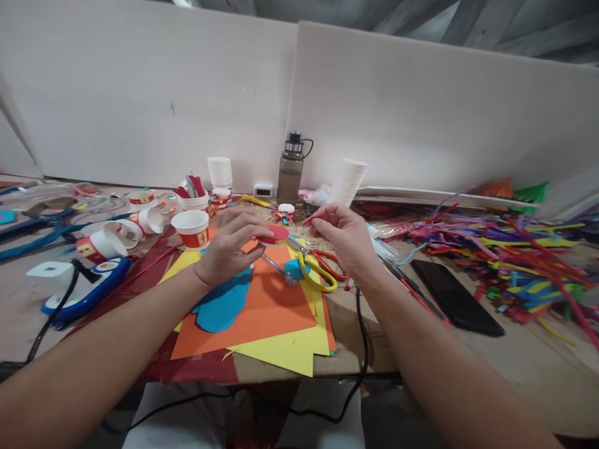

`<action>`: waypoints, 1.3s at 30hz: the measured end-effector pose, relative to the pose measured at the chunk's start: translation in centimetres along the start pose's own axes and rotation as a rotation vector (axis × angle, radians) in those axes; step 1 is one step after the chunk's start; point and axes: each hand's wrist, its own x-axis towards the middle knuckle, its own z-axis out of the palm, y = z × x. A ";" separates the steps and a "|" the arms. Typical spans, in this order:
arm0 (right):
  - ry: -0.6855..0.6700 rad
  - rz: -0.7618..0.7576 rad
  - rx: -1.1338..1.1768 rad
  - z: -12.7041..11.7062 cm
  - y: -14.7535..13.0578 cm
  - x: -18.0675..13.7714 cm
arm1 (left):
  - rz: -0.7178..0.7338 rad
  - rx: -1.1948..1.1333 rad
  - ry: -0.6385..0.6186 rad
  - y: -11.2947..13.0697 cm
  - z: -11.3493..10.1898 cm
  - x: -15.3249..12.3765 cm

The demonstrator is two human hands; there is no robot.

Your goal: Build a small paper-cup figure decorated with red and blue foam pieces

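Observation:
My left hand (236, 240) grips a small round red piece (274, 235), its side printed like the paper cups; it is held above the orange sheet. Between the thumb and fingertips of my right hand (340, 234) is a thin red strip (309, 219), a short gap away from the round piece. Below lie yellow-handled scissors (318, 274) and red-handled scissors (333, 265). Orange paper (276, 312), yellow paper (290, 352) and a cut blue paper shape (224, 305) are layered under my hands.
Paper cups (189, 227) and a blue-and-white glue-gun-like tool (87, 290) are on the left. A bottle (290, 171) and a cup stack (350, 181) stand behind. A black phone (456, 298) and pipe cleaners (528, 249) lie right. A black cable (362, 349) crosses the front edge.

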 end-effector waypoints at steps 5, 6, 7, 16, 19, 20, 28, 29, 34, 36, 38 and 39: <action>-0.076 -0.248 -0.205 0.8 -0.2 -1.4 | 0.021 0.011 -0.002 0.2 -0.1 0.0; -0.084 -0.296 -0.253 0.9 -0.1 -1.6 | 0.025 0.005 -0.009 0.2 -0.1 0.0; -0.091 -0.337 -0.298 1.0 -0.1 -1.7 | 0.029 -0.001 -0.015 0.3 -0.1 0.0; -0.114 -0.419 -0.434 1.0 -0.2 -2.0 | 0.044 -0.035 -0.007 0.5 -0.1 0.2; -0.131 -0.446 -0.457 0.9 0.0 -2.0 | 0.040 -0.038 -0.009 0.4 -0.2 0.2; -0.138 -0.458 -0.468 0.9 0.0 -2.0 | 0.040 -0.035 -0.010 0.4 -0.2 0.2; -0.184 -0.467 -0.502 0.7 -0.1 -2.0 | -0.022 -0.030 -0.019 0.4 -0.1 0.2; -0.190 -0.466 -0.505 0.7 -0.1 -2.0 | -0.032 -0.031 -0.021 0.4 -0.1 0.2; -0.206 -0.468 -0.509 0.6 -0.1 -2.0 | -0.058 -0.032 -0.033 0.5 0.0 0.2; -0.211 -0.468 -0.512 0.6 -0.1 -2.0 | -0.065 -0.037 -0.036 0.6 0.0 0.3; -0.208 -0.466 -0.518 0.6 -0.1 -2.0 | -0.079 -0.041 -0.035 0.6 0.1 0.3; -0.206 -0.466 -0.520 0.6 -0.1 -2.0 | -0.086 -0.047 -0.035 0.6 0.1 0.3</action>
